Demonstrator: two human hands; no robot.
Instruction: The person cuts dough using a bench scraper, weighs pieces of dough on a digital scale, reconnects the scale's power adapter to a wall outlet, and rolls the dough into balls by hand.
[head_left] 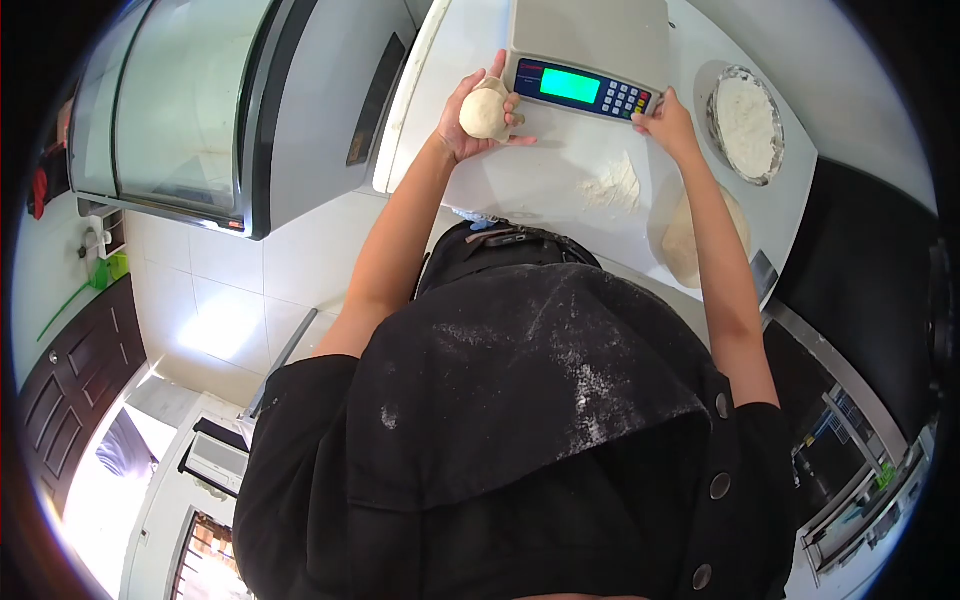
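My left hand (453, 122) is curled around a pale, rounded ball of dough (484, 115), just off the left front corner of a digital scale (590, 30). Some of its fingers stretch out past the ball. At the scale's right front corner, beside the keypad (622, 100), my right hand (672, 128) pinches the edge between thumb and fingers. The scale's display (570, 86) glows green, but I cannot read any digits. A larger lump of dough (680, 240) lies under my right forearm, which partly hides it.
A bowl (714, 112) of white flour (747, 125) stands at the right of the white table (545, 165). Loose flour (614, 185) is scattered in front of the scale. A glass-fronted display case (185, 100) stands to the left. White flour marks my black apron (480, 400).
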